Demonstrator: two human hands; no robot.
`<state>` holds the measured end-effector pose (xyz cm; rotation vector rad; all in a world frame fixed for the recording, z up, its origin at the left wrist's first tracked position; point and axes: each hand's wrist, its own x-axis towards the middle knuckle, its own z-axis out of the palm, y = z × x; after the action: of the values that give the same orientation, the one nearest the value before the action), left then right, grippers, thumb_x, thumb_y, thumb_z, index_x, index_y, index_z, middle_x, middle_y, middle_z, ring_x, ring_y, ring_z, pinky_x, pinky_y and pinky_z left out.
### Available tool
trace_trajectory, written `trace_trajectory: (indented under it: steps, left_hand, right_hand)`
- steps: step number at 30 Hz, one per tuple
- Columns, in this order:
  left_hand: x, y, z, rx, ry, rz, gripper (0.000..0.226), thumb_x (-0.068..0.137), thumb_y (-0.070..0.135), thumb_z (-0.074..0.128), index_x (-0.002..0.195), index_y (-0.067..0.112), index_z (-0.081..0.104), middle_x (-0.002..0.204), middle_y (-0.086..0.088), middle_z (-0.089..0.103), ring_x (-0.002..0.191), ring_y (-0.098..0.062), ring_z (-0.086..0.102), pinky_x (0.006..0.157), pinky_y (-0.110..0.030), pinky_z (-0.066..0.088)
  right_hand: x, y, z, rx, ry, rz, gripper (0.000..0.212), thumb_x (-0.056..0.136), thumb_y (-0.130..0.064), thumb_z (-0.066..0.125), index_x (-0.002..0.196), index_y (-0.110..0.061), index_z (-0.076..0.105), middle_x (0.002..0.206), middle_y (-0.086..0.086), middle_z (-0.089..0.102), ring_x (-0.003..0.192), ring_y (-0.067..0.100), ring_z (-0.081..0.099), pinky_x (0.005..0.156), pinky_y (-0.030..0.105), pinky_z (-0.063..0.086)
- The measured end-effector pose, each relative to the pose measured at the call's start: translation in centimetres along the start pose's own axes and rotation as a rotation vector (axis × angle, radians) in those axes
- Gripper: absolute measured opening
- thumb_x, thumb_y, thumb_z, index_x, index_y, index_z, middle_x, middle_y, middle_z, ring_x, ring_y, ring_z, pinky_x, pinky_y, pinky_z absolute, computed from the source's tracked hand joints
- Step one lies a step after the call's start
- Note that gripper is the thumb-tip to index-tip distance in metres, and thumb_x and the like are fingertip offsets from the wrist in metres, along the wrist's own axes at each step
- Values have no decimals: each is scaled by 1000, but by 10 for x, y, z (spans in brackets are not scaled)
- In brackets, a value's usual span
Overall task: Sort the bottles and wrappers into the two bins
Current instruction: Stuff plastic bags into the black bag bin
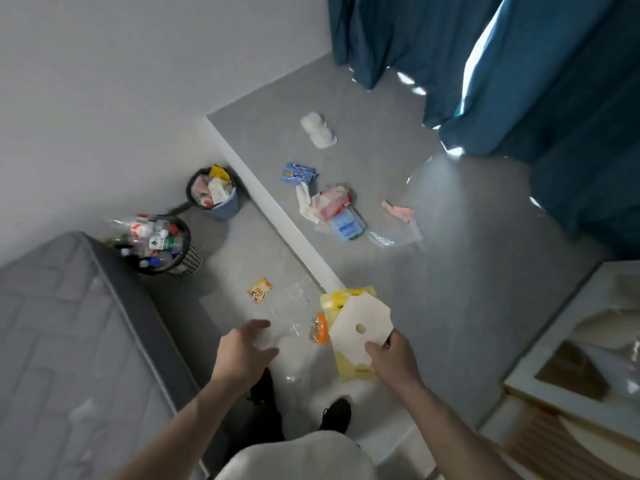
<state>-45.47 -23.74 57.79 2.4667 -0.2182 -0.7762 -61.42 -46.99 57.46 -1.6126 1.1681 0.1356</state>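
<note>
Nothing here reads cleanly. The blue packet (299, 172) on the floor carries white lettering, but it's too blurred to make out. The yellow bag (349, 299) shows a dark scrap of print at its top edge, cut off by the white card (360, 323) in front of it. A bottle label (156, 242) in the black mesh bin (187, 259) bears a dark symbol and small print, unreadable. The little yellow wrapper (259, 289) shows a cartoon, no legible words.
</note>
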Motion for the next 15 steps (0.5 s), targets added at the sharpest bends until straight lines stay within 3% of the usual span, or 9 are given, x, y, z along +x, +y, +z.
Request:
trace_trajectory:
  steps: [4, 6, 8, 12, 15]
  left_hand:
    - [-23, 18, -23, -19, 37, 63, 57, 69, 1, 66, 119, 27, 73, 112, 8, 75, 107, -15, 69, 92, -15, 46]
    - [-24, 22, -37, -41, 82, 89, 57, 69, -3, 59, 112, 30, 75, 111, 8, 76, 105, -17, 70, 94, -22, 51]
    - [-21, 24, -51, -66, 129, 103, 50, 72, -3, 60, 101, 36, 75, 104, 9, 77, 99, -17, 72, 87, -24, 53]
    - [-1, 27, -88, -125, 224, 162, 46, 76, 0, 69, 84, 46, 67, 91, 14, 76, 85, -11, 71, 71, -11, 44]
    - [16, 17, -125, -153, 240, 179, 47, 77, 4, 72, 79, 50, 64, 80, 19, 73, 74, -8, 69, 70, -24, 49]
  right_hand:
    - [-21, -19, -7, 40, 24, -12, 23, 81, -7, 66, 99, -21, 71, 94, -6, 75, 90, 17, 70, 72, 32, 58]
    - [-27, -30, -6, 47, 26, -25, 20, 80, -7, 67, 92, -22, 71, 89, -7, 75, 86, 15, 71, 70, 32, 58]
    - [-30, -43, -4, 38, 37, -50, 18, 79, -7, 67, 90, -21, 71, 86, -6, 75, 83, 14, 70, 63, 28, 53]
    - [-24, -71, 5, 37, 57, -81, 20, 79, -8, 67, 93, -19, 73, 85, -5, 75, 83, 16, 69, 60, 26, 50]
    - [-17, -99, 26, 30, 70, -91, 24, 79, -8, 66, 98, -19, 73, 89, -6, 75, 84, 15, 69, 62, 26, 50]
